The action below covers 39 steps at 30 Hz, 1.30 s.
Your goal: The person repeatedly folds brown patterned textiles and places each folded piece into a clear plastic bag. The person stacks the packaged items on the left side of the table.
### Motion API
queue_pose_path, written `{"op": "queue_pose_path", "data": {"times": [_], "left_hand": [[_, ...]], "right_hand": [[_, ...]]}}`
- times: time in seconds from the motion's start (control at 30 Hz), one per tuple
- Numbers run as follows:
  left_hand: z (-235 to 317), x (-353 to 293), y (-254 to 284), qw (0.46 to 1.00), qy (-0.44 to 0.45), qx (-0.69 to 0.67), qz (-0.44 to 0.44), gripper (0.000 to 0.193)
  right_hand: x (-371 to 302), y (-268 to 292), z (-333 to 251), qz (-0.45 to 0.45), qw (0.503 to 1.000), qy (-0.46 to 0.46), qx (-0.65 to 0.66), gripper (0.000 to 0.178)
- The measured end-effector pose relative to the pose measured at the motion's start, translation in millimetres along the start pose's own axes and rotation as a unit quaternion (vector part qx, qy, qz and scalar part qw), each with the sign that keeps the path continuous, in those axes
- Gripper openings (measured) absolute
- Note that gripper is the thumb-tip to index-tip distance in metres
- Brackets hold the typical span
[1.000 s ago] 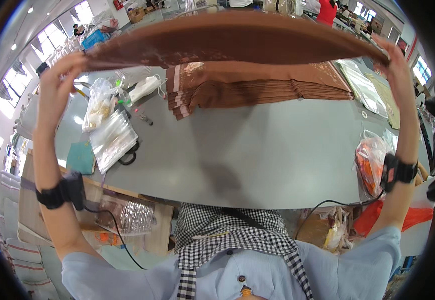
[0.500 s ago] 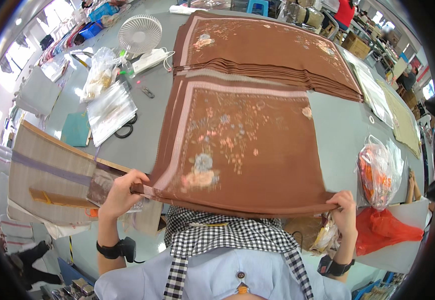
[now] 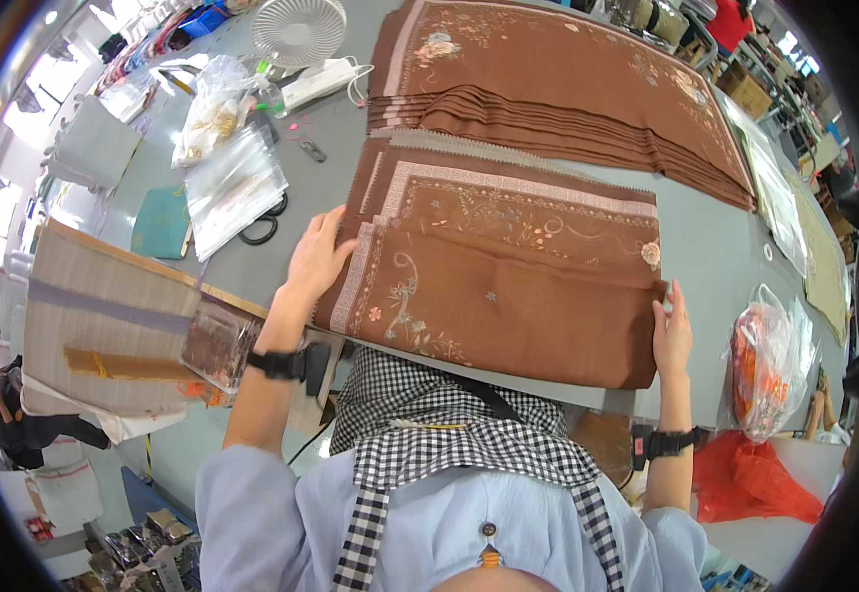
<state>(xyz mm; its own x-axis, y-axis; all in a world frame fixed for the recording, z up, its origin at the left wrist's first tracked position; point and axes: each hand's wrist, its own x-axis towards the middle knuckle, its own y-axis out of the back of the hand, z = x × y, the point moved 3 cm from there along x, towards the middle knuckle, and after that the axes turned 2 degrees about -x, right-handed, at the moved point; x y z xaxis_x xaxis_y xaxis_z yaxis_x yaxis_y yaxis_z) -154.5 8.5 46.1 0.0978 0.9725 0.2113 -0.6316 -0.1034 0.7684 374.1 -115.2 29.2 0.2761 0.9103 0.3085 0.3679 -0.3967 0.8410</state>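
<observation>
A brown floral scarf (image 3: 528, 316) with a pale patterned border lies in front of me, its near part folded over away from me. The fold's upper layer covers the middle of the print. At the scarf's left edge, my left hand (image 3: 316, 259) is open, fingers stretched out and thumb on the cloth by the border. My right hand (image 3: 674, 331) stands open at the right edge, thumb and fingers apart beside the folded corner. Beyond it lies a stack of similar brown floral scarves (image 3: 567, 84), their folded edges layered toward me.
At left are a white fan (image 3: 298, 32), clear plastic sleeves (image 3: 235, 197), black-handled scissors (image 3: 260, 232) and a teal pouch (image 3: 160, 223). A clear bag with orange contents (image 3: 760, 365) sits at right above a red plastic bag (image 3: 755, 479). People are farther back.
The scarf's near edge, gripped at both corners before, has been carried away from me and laid over as a fold. Both hands have moved forward and let go of the corners.
</observation>
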Motion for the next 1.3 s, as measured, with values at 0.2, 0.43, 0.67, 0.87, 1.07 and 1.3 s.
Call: {"op": "queue_pose_path", "data": {"times": [0.2,0.43,0.67,0.87,1.07,1.3], "left_hand": [[1.1,-87.3,22.8,0.971,-0.128,0.042,-0.197,0.044],[2.7,-109.0,60.1,0.952,0.095,-0.250,-0.149,0.023],[2.5,-10.2,20.9,0.986,-0.047,-0.073,0.145,0.024],[-24.6,51.6,-64.1,0.992,-0.017,0.097,0.073,0.026],[70.9,17.9,-60.8,0.963,-0.194,0.083,0.166,0.027],[201.1,-105.8,-199.9,0.872,-0.425,-0.006,-0.243,0.075]], "right_hand": [[-90.2,28.1,-57.5,-0.166,0.936,0.274,-0.148,0.056],[-77.5,61.8,-8.7,-0.158,0.963,-0.057,0.211,0.020],[-7.5,34.8,9.7,0.112,0.965,-0.072,0.224,0.025],[55.5,-52.2,40.3,0.074,0.992,-0.082,0.065,0.025],[8.4,-10.0,23.9,0.031,0.994,-0.102,0.006,0.044],[3.2,-3.2,-6.6,-0.094,0.799,-0.252,0.537,0.045]]}}
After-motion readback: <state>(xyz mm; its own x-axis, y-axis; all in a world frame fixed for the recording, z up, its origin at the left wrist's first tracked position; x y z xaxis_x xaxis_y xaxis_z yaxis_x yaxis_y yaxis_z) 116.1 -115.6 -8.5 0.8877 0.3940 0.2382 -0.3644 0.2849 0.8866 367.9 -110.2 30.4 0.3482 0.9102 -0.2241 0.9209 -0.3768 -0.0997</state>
